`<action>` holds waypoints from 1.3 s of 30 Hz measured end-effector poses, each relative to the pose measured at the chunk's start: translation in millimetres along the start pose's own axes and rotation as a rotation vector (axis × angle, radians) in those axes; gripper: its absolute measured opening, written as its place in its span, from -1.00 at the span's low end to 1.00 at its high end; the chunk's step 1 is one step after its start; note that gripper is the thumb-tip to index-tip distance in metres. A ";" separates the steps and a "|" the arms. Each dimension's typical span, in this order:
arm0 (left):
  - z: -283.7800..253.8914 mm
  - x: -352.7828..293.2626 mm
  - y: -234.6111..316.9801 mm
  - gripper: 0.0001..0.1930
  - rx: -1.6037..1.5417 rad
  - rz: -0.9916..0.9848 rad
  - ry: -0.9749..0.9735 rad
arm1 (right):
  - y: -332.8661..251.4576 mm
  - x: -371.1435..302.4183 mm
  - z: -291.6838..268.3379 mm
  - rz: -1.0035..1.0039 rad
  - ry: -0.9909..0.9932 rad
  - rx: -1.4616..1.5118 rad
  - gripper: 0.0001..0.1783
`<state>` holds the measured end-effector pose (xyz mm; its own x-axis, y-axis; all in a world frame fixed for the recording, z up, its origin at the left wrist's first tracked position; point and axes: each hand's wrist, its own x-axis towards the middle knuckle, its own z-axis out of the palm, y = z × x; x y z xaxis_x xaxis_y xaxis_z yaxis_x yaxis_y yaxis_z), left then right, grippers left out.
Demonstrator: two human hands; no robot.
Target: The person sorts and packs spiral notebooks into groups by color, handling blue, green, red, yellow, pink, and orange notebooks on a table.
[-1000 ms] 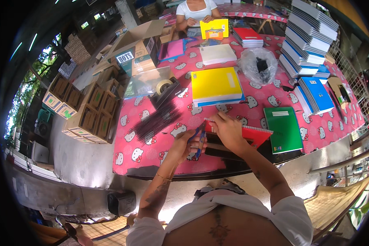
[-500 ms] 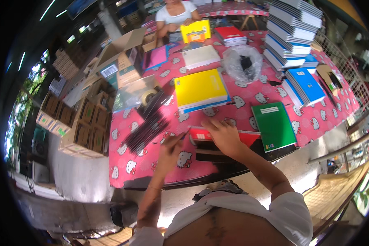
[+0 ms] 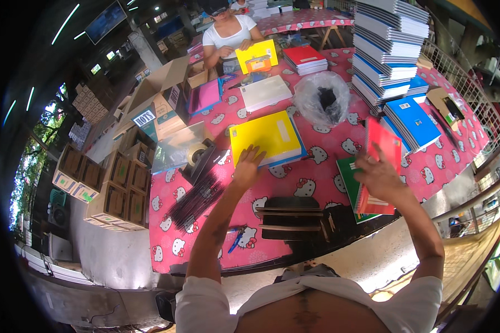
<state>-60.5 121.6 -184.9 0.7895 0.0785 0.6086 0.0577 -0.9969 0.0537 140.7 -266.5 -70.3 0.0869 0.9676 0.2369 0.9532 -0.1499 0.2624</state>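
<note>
Over the green notebook [image 3: 347, 175] on the right, my right hand [image 3: 379, 180] holds a red spiral notebook [image 3: 384, 144], slightly tilted, covering much of the green one. My left hand [image 3: 249, 166] is open, its fingers on the near left edge of a yellow notebook [image 3: 264, 136], which lies on a stack with blue showing beneath. Between my arms, at the near table edge, stands a black device with ridged bars [image 3: 290, 217]. A blue pen [image 3: 236, 241] lies to its left.
Left of my left arm are thin black binding strips [image 3: 197, 205] and a tape dispenser [image 3: 199, 158]. A tall notebook stack [image 3: 386, 55] and blue notebooks [image 3: 414, 122] stand at right. A plastic bag [image 3: 322, 100] lies mid-table. Across it, another person [image 3: 230, 36] holds a yellow notebook.
My right hand has lifted the red notebook off the black device and carried it right, over the green one. My left hand has moved from beside the device up to the yellow notebook; the pen lies on the table.
</note>
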 end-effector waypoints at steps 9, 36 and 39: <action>28.2 8.0 -38.3 -0.70 -0.287 -0.174 -0.222 | -132.5 21.8 97.7 0.128 -0.022 1.034 -0.38; -162.5 73.7 120.9 -0.91 -0.329 0.249 -0.071 | -121.8 -2.6 83.9 0.618 0.343 1.726 -0.59; -156.1 63.0 129.9 -0.84 -0.299 0.328 -0.087 | -144.5 -15.0 99.9 0.690 0.457 1.794 -0.68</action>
<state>-98.6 -1.8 -16.0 0.7857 -0.2550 0.5636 -0.3731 -0.9221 0.1029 30.5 -239.1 -205.2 0.7173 0.6854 0.1250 -0.0331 0.2128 -0.9765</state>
